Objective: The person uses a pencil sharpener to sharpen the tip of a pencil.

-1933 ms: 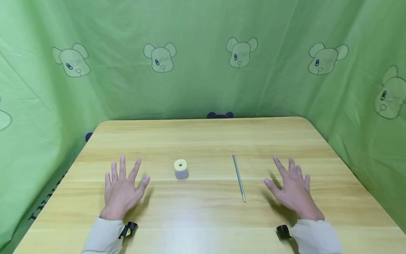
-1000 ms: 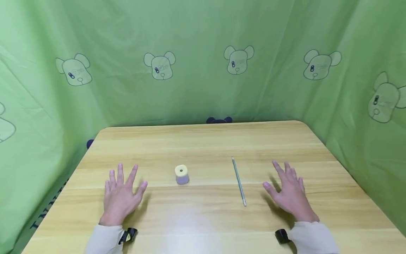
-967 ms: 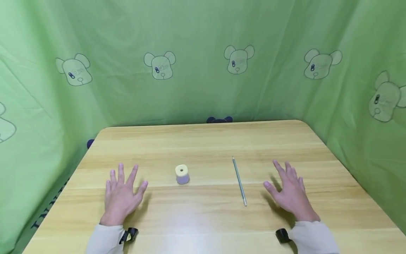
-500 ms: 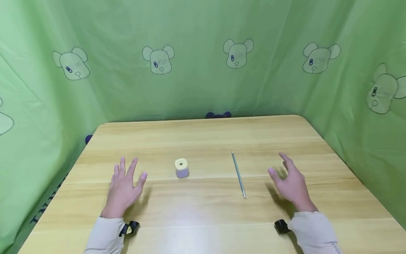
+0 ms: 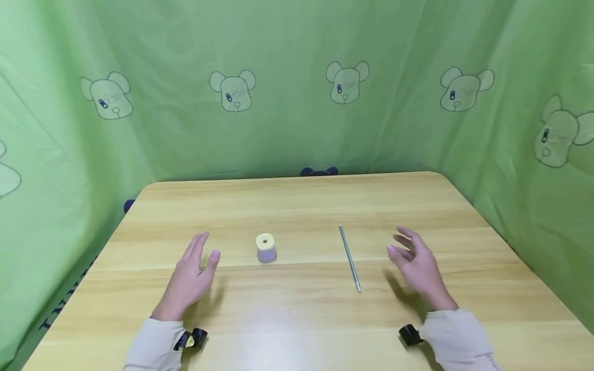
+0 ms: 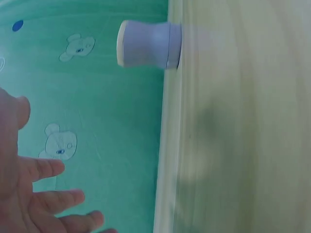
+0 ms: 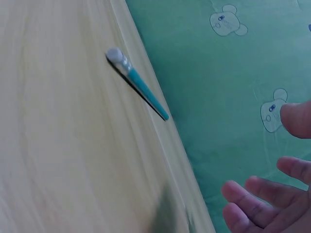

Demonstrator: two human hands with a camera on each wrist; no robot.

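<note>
A small pencil sharpener (image 5: 266, 249), lilac with a cream top that has a round hole, stands upright left of the table's middle. In the left wrist view, the sharpener (image 6: 148, 44) shows a narrowed waist. To its right lies a teal pencil (image 5: 349, 257), its tip pointing away and its eraser end near. The eraser end of the pencil (image 7: 141, 87) appears close in the right wrist view. My left hand (image 5: 187, 281) hovers left of the sharpener, thumb apart from loosely extended fingers. My right hand (image 5: 419, 270) hovers right of the pencil, fingers slightly bent. Both hands hold nothing.
A wooden-topped table (image 5: 297, 206) with rounded far corners carries the things. Green cloth (image 5: 287, 139) printed with bear heads hangs behind and at both sides. Each wrist wears a small black camera, such as the left camera (image 5: 198, 337).
Both hands have turned from spread, palms down, to thumbs upward with fingers closer together. The left hand has shifted slightly toward the sharpener. Sharpener and pencil stay put; the head view shifts a little.
</note>
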